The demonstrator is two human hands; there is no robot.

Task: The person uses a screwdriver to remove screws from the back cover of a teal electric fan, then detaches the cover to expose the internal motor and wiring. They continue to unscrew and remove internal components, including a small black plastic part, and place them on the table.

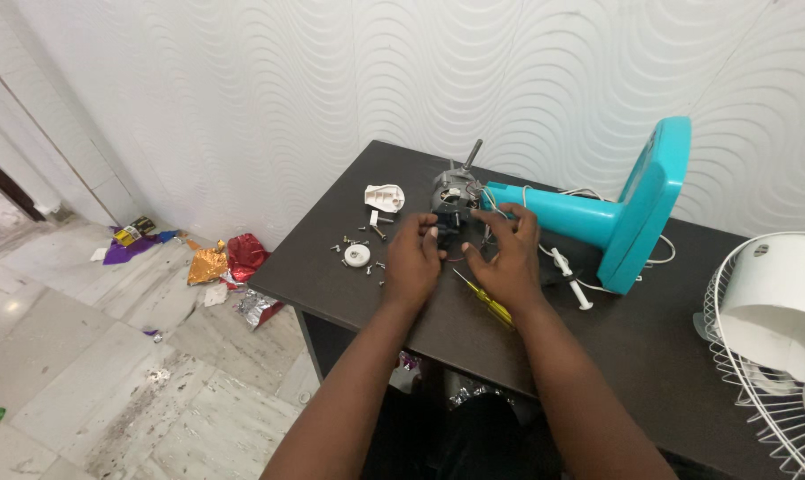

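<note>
Both forearms are stretched over dark table (349,267). Loose screws (360,242) lie at left. Left hand (413,258) & right hand (506,253) are curled on fan motor (454,197) at centre, beside teal stand (598,218). Judged: motor being dismantled; yellow screwdriver (484,300) prob. needed next.

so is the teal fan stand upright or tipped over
Tipped over. The stand lies on its side on the table, its flat base standing on edge, its pole running level to the motor at both hands.
</note>
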